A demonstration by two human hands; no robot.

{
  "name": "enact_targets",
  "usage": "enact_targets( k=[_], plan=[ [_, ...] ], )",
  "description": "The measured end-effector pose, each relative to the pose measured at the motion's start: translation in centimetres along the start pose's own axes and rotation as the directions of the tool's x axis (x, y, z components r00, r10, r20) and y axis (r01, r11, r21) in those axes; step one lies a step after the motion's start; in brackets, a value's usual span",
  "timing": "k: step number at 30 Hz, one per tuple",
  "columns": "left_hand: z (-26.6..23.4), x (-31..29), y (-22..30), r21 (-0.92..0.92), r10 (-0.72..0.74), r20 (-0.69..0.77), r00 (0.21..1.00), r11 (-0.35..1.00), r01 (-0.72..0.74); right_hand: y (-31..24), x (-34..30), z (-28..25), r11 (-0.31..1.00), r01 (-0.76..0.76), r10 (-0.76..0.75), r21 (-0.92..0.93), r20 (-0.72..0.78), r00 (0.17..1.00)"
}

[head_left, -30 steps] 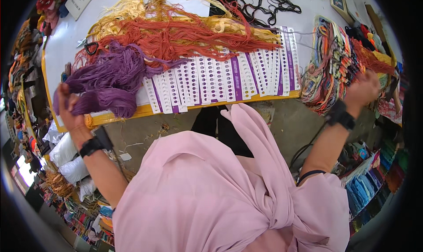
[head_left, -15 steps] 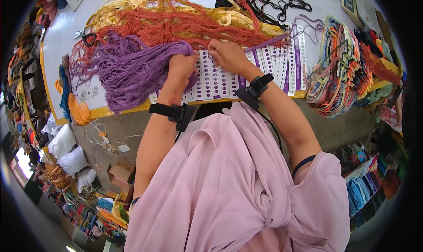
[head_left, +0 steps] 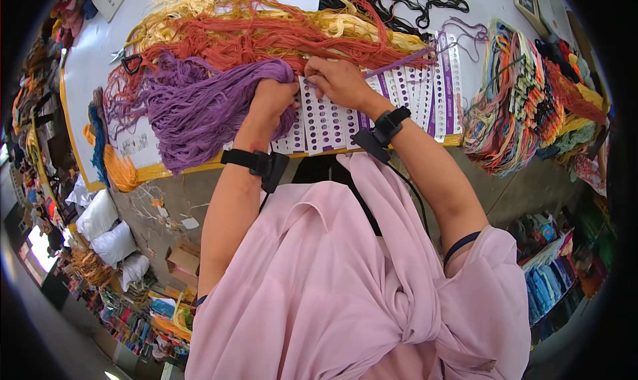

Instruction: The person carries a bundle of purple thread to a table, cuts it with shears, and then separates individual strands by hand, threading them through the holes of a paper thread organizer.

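A thick hank of purple thread (head_left: 199, 107) lies across the left part of the table, its near loops hanging over the edge. My left hand (head_left: 274, 99) is closed around the hank's right end. Close beside it, my right hand (head_left: 337, 82) pinches with fingers bent; a purple strand (head_left: 399, 62) runs from it toward the right, and its fingertips partly hide what they grip. Beneath both hands are white cards with rows of punched holes (head_left: 325, 124), some with purple bands. Rust-red thread (head_left: 266, 39) stretches just beyond my hands.
Yellow and cream thread (head_left: 183, 7) and black thread (head_left: 425, 4) lie farther back. Scissors with a black handle (head_left: 131, 63) rest at left, above orange and blue skeins (head_left: 121, 167). A multicoloured thread bundle (head_left: 508, 107) hangs over the right edge. White sacks (head_left: 113, 242) sit on the floor.
My right hand has shifted slightly left, nearer my left hand, with its fingers curled in. My left hand keeps its hold on the purple hank.
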State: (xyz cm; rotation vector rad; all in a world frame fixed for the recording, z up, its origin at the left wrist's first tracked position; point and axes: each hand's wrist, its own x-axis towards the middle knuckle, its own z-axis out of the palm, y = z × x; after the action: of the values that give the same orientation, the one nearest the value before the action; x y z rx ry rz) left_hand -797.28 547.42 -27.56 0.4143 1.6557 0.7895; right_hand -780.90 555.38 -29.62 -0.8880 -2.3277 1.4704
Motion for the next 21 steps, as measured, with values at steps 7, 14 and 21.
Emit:
enact_targets(
  k=[7, 14, 21],
  plan=[
    [-0.3, 0.7, -1.0, -0.015, 0.04, 0.072, 0.997, 0.999, -0.039, -0.3, -0.1, 0.8, 0.981, 0.004, -0.02, -0.193, -0.08, 0.997],
    [-0.8, 1.2, -2.3, 0.047, 0.101, -0.071, 0.992, 0.994, -0.098, 0.1, 0.1, 0.6, 0.983, -0.01, 0.003, -0.183, -0.036, 0.999],
    [-1.6, 0.4, -0.6, 0.29, 0.199, -0.123, 0.972, 0.944, -0.157, 0.0, 0.3, 0.5, 0.964, -0.069, 0.067, -0.255, -0.019, 0.998]
  ],
)
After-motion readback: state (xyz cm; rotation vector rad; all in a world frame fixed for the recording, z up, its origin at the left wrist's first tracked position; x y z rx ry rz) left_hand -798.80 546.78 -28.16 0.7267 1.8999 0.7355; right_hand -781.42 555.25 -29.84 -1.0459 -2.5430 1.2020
